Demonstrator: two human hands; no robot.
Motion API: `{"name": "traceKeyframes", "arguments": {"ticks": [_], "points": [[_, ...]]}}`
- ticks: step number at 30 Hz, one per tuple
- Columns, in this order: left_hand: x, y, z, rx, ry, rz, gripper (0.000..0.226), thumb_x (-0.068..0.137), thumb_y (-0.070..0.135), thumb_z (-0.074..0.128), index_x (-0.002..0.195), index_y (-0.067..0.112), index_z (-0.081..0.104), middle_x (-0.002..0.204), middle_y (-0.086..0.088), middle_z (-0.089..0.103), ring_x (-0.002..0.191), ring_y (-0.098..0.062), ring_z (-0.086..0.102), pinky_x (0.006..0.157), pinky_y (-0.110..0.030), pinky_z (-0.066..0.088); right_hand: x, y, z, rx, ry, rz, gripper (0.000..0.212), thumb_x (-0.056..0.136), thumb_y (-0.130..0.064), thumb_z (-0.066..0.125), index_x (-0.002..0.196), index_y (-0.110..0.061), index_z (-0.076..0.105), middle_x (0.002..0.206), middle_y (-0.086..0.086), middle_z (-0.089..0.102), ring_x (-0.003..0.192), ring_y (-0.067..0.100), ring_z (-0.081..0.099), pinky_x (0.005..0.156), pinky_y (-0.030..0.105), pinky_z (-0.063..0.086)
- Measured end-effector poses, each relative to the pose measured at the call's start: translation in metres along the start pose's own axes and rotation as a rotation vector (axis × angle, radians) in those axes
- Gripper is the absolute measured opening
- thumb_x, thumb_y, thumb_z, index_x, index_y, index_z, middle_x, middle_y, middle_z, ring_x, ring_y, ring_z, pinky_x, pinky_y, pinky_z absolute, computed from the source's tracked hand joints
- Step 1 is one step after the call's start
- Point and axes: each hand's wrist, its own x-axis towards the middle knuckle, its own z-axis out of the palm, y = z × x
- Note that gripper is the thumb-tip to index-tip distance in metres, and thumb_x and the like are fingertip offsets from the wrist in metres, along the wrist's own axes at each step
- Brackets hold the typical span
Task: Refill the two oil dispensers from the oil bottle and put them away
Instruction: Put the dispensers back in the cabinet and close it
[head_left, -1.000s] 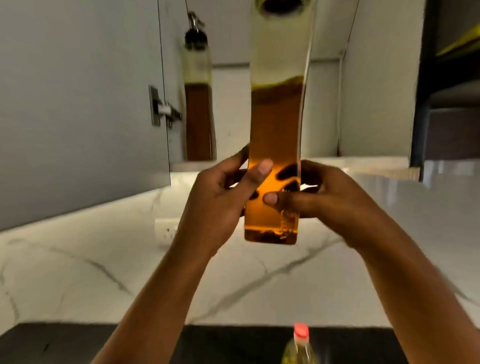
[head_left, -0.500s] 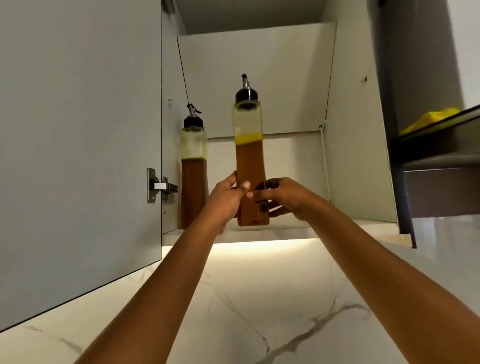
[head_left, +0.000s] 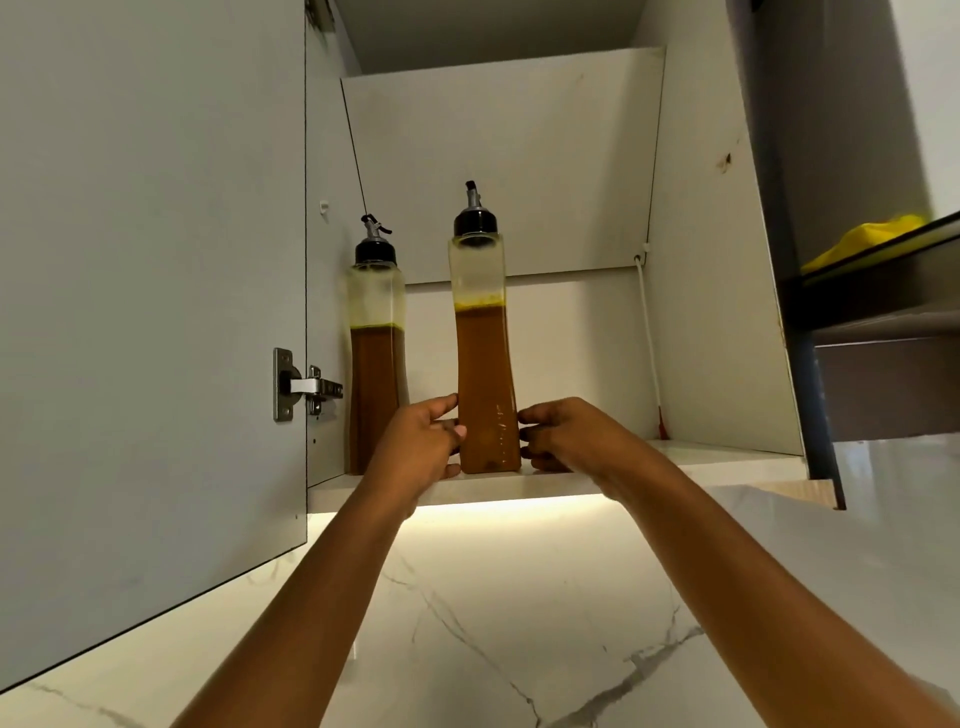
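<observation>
Second dispenser stands on the shelf, both hands at its base.

The tall clear oil dispenser with a black spout cap (head_left: 485, 364), amber oil well above its middle, is upright near the front edge of the white cabinet shelf (head_left: 675, 470). The left hand (head_left: 421, 441) and right hand (head_left: 563, 436) flank its foot, each grip curled onto its lower sides. The matching second oil dispenser (head_left: 375, 364) stands just beside it on the left, also filled. Refilling looks finished and both are housed. What seems left is letting go and swinging the grey cabinet door (head_left: 156, 312) closed. The oil bottle is out of view.
</observation>
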Motion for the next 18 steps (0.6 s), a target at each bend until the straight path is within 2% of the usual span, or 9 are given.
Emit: {"name": "traceKeyframes", "arguments": {"ticks": [2,5,8,11,15,18], "points": [[0.002,0.002,0.0,-0.014,-0.019,-0.047,0.043,0.099,0.008,0.047,0.14,0.018,0.046,0.14,-0.008,0.052,0.124,-0.028,0.053,0.091,-0.037,0.051,0.001,-0.005,0.0,0.003,-0.001,0.039,0.035,0.094,0.005,0.045,0.126,-0.005,0.055,0.109,0.01,0.064,0.099,0.024,0.065,0.073,0.025,0.052],[0.008,0.007,-0.004,-0.178,-0.085,-0.172,0.036,0.103,0.022,0.039,0.136,0.013,0.048,0.134,-0.01,0.055,0.121,-0.031,0.054,0.099,-0.042,0.045,0.007,-0.015,0.001,-0.003,-0.01,0.086,0.025,0.095,0.004,0.043,0.114,-0.005,0.058,0.113,0.012,0.063,0.096,0.023,0.063,0.083,0.031,0.053],[0.022,0.006,-0.012,-0.243,-0.175,-0.229,0.055,0.101,0.048,0.03,0.138,0.01,0.047,0.135,-0.016,0.055,0.122,-0.034,0.054,0.103,-0.046,0.043,0.018,-0.018,0.007,-0.026,-0.007,0.124,0.026,0.097,0.0,0.041,0.119,-0.003,0.056,0.117,0.013,0.061,0.107,0.027,0.061,0.092,0.036,0.052],[0.038,0.001,-0.016,-0.282,-0.203,-0.275,0.079,0.094,0.066,0.023,0.145,0.008,0.036,0.146,-0.021,0.041,0.131,-0.038,0.045,0.107,-0.049,0.039,0.032,-0.017,0.015,0.024,-0.015,0.175,0.028,0.097,0.003,0.038,0.119,-0.001,0.054,0.12,0.015,0.06,0.109,0.029,0.061,0.095,0.038,0.051],[0.05,-0.004,-0.016,-0.326,-0.2,-0.314,0.09,0.089,0.074,0.016,0.148,0.007,0.03,0.15,-0.021,0.035,0.134,-0.038,0.04,0.104,-0.047,0.038,0.049,-0.014,0.026,0.042,0.012,0.216,0.031,0.095,0.006,0.038,0.119,0.0,0.055,0.123,0.017,0.059,0.107,0.028,0.061,0.093,0.037,0.051],[0.054,-0.005,-0.015,-0.292,-0.197,-0.33,0.093,0.087,0.075,0.017,0.149,0.008,0.027,0.153,-0.019,0.031,0.139,-0.039,0.033,0.109,-0.049,0.032,0.049,-0.016,0.03,0.047,0.037,0.254,0.029,0.097,0.001,0.04,0.122,0.0,0.055,0.125,0.017,0.057,0.111,0.029,0.059,0.094,0.036,0.05]]}}
